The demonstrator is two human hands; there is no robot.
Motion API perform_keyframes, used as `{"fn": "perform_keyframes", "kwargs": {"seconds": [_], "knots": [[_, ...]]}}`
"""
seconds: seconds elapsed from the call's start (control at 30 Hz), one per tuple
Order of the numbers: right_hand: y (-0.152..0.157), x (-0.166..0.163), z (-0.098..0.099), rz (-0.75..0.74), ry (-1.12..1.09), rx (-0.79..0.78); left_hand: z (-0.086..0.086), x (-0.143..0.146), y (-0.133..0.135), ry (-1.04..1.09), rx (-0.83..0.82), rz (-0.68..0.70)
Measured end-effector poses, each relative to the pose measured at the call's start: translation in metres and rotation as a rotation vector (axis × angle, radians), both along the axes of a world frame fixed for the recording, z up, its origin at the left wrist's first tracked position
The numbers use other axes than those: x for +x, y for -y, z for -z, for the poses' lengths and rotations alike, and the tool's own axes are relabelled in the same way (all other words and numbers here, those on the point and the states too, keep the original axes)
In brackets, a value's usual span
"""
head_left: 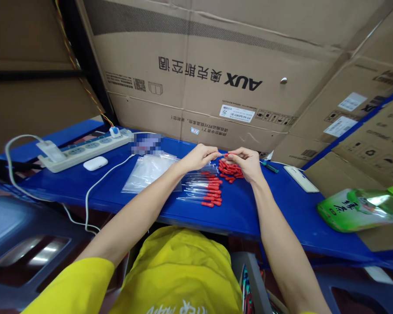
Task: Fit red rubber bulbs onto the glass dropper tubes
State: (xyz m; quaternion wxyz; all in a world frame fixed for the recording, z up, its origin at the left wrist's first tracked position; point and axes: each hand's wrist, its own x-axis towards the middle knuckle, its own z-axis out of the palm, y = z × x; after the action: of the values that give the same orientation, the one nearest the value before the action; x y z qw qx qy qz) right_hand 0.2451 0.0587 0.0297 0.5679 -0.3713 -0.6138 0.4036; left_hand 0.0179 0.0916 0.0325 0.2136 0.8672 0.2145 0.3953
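Observation:
My left hand (199, 157) pinches a clear thin dropper tube (218, 154) at its end. My right hand (247, 162) is closed on a small red rubber bulb (227, 154), held against the tube's tip. Both hands hover above the blue table (275, 209). Below them lies a row of several finished droppers with red bulbs (205, 187), and a heap of loose red bulbs (231, 170) sits just under my right hand.
Clear plastic bags (149, 172) lie left of the droppers. A white power strip (85, 150), a white earbud case (95, 163) and cables are at the far left. A phone (300, 178) and a green bottle (356, 209) lie right. Cardboard boxes (216, 74) wall the back.

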Motion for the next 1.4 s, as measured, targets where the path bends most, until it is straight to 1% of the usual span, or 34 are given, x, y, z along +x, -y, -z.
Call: {"fn": "perform_keyframes", "kwargs": {"seconds": [0.13,0.33,0.43,0.6,0.67,0.73,0.83,0.93,0.97,1.0,1.07,1.17,1.2,1.27,1.4], "knots": [[0.002,-0.003,-0.002,0.021,-0.01,0.015,0.0,0.002,0.002,0.024,-0.037,-0.013],[0.004,-0.005,-0.005,0.015,-0.012,0.031,0.001,0.008,0.005,0.079,-0.115,-0.022],[0.004,-0.005,-0.007,0.011,-0.001,0.04,0.003,0.009,0.003,0.075,-0.074,-0.077],[0.002,-0.003,-0.008,-0.01,0.071,0.037,0.004,0.003,-0.001,-0.019,0.055,-0.196],[0.002,-0.002,-0.007,-0.01,0.108,0.045,0.005,0.001,-0.002,-0.025,0.057,-0.212],[0.001,0.0,-0.007,0.007,0.12,0.059,0.005,0.001,-0.004,0.026,0.005,-0.198],[0.0,0.0,-0.007,0.044,0.078,0.075,0.005,0.006,-0.007,0.236,-0.164,-0.178],[-0.001,-0.005,-0.005,0.057,0.013,0.093,0.001,0.015,-0.006,0.562,-0.41,-0.198],[-0.001,-0.008,-0.004,0.056,-0.002,0.097,-0.002,0.018,-0.004,0.667,-0.492,-0.173],[-0.001,-0.013,-0.001,0.053,-0.009,0.098,-0.005,0.02,-0.002,0.778,-0.583,-0.12],[-0.003,-0.024,0.005,0.047,-0.004,0.087,-0.011,0.021,0.004,1.035,-0.766,0.043],[-0.004,-0.043,0.018,-0.012,0.04,0.069,-0.018,0.016,0.01,1.336,-0.947,0.275],[-0.004,-0.048,0.022,-0.034,0.057,0.066,-0.02,0.013,0.012,1.405,-0.987,0.322],[-0.002,-0.055,0.026,-0.051,0.126,0.081,-0.023,0.006,0.012,1.497,-1.044,0.365],[0.007,-0.058,0.024,-0.06,0.438,0.21,-0.03,-0.003,0.011,1.536,-1.123,0.341]]}}
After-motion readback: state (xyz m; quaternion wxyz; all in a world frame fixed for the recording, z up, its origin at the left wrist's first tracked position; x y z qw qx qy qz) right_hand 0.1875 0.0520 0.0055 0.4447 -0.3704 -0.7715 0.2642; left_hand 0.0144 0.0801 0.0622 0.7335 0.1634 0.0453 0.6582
